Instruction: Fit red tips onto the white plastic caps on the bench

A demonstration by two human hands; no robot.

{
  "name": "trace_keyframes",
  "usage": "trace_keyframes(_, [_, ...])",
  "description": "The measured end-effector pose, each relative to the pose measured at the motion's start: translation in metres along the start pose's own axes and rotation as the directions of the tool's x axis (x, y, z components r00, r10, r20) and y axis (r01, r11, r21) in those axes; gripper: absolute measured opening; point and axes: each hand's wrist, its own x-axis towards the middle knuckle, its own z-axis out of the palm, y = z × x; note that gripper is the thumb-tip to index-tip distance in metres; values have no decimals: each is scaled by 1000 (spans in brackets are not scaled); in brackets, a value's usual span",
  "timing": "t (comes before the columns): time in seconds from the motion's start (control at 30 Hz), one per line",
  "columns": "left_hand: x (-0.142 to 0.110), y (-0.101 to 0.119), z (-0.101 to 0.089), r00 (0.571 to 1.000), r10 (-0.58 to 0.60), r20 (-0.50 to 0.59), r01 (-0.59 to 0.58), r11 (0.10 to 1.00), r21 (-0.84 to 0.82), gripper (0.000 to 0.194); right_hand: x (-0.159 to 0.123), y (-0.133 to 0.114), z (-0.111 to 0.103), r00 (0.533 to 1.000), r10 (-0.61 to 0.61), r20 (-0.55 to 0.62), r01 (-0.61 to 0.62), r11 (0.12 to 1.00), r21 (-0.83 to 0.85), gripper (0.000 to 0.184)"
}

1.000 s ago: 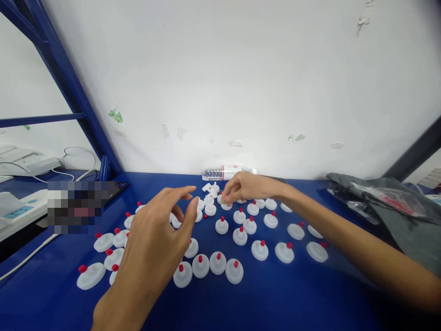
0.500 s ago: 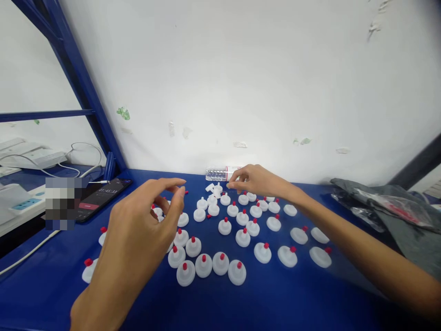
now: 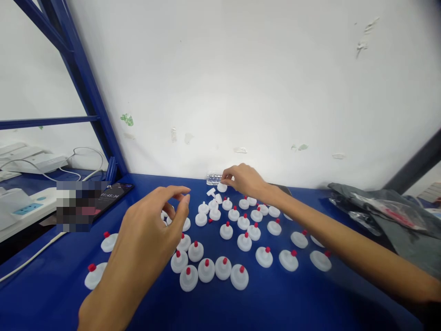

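Far back on the blue table, my right hand (image 3: 244, 178) pinches a white plastic disc with a nozzle (image 3: 222, 187) between thumb and fingertips. Over the left of the table hovers my left hand (image 3: 148, 234), its thumb and index finger curved with a small gap and nothing visible between them. Many similar discs lie about, most wearing a red cap on the nozzle, such as the front disc (image 3: 240, 277). Several without red caps, like the bare disc (image 3: 201, 219), cluster in the middle. A loose red cap (image 3: 210, 221) lies among them. Small flat white pieces (image 3: 211, 192) rest near my right fingertips.
A clear plastic bottle (image 3: 213, 179) lies against the white wall, partly behind my right hand. To the left are a phone (image 3: 113, 197), a white power strip (image 3: 31, 209) and cables. Grey plastic bags (image 3: 372, 207) lie at the right. A blue frame post (image 3: 86, 82) rises at left.
My right hand has closed on a white disc at the back, where its fingers hung just beside it before. My left hand keeps its curved pose, slightly shifted in view as the camera moved.
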Motion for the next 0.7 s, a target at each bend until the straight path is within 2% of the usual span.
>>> trace_keyframes(0.1, [-2, 1, 6, 1000, -2, 13, 2, 1000, -27, 45, -23, -20, -20, 996, -84, -26, 87, 983, 164, 27])
trace_keyframes(0.17, [-4, 2, 10, 999, -7, 38, 9, 999, -43, 56, -39, -37, -31, 985, -175, -8, 167, 929, 331, 32])
trace_keyframes(0.27, [-5, 4, 10, 997, -23, 77, 28, 998, -58, 47, -52, -52, -38, 953, -302, 3, 237, 752, 616, 36])
trace_keyframes(0.3, [-4, 5, 9, 997, -32, 72, 36, 998, -56, 44, -51, -53, -39, 952, -307, 8, 233, 740, 631, 39])
trace_keyframes(0.4, [-2, 8, 4, 998, -53, 21, 54, 998, -42, 41, -37, -38, -32, 983, -179, 43, 144, 895, 422, 43])
trace_keyframes(0.47, [-1, 9, 1, 998, -63, 9, 63, 997, -34, 38, -21, -21, -22, 997, -63, 54, 47, 965, 257, 34])
trace_keyframes(0.57, [-1, 11, 0, 996, -81, 33, 83, 995, -50, 30, 0, 5, -4, 989, 47, 139, -58, 995, 77, 23])
trace_keyframes(0.7, [-3, 13, 1, 995, -101, 20, 103, 990, -96, 23, 14, 22, 15, 945, 95, 312, -83, 995, -53, 31])
